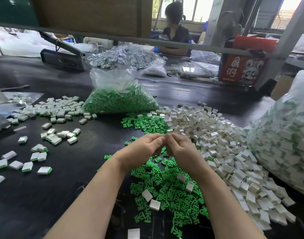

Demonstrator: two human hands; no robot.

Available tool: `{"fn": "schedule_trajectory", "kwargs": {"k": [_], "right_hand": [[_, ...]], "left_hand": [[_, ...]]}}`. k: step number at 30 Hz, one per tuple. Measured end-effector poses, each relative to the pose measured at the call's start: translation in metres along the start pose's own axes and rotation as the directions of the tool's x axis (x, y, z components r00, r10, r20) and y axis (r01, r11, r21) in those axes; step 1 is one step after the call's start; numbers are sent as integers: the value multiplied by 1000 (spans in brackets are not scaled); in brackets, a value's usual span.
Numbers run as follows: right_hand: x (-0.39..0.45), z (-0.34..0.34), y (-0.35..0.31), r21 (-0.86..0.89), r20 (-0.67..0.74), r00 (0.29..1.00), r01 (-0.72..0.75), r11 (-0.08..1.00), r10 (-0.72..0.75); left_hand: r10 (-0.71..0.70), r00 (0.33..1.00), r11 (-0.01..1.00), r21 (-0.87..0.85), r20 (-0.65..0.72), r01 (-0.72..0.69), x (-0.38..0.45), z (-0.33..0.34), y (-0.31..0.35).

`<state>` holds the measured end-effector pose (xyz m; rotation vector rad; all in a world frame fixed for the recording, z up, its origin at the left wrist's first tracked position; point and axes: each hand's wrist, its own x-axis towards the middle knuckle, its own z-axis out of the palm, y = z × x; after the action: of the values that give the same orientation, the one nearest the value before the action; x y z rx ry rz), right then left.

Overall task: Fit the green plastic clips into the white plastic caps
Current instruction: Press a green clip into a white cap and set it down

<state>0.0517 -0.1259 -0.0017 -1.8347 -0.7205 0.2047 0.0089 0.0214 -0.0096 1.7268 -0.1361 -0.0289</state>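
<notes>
I see both hands, left (pixel 144 145) and right (pixel 179 145), fingertips pinched together above the green clip pile (pixel 166 185); held piece hidden, presumably mid-fit.

A small factory or assembly workshop, where plastic parts are put together by hand. A wide dark tabletop (pixel 44 195) carries bulk piles: loose green plastic clips (pixel 165 187) at lower centre, a heap of white plastic caps (pixel 216 135) at right, and assembled pieces (pixel 49 107) scattered at left. Clear plastic bags hold more stock: a bag of green clips (pixel 120 99) at centre and a bag of finished parts (pixel 285 135) at the right edge. At upper centre another worker (pixel 175 31) sits at the far side, behind a pile of grey parts (pixel 120 56). A red carton (pixel 242 66) stands at upper right beside metal frame posts.
</notes>
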Motion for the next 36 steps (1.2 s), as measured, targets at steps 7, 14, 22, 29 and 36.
{"fn": "schedule_trajectory", "kwargs": {"k": [7,14,22,29,36], "right_hand": [[-2,0,1,-231,-42,993,101,968,-114],[-3,4,-1,-649,8,993,97,755,-120],[2,-2,-2,75,-210,961,-170,983,182],[3,1,-7,545,175,962,-273,793,211],[3,2,-4,626,198,968,-245,740,153]], "left_hand": [[-7,999,1000,6,-42,8,0,3,-2],[-4,1000,998,-67,-15,3,0,7,-3],[152,970,988,-12,-188,-157,0,4,3],[112,983,976,-167,-148,-136,-1,9,8],[181,939,973,-85,-292,-214,0,14,16]]}}
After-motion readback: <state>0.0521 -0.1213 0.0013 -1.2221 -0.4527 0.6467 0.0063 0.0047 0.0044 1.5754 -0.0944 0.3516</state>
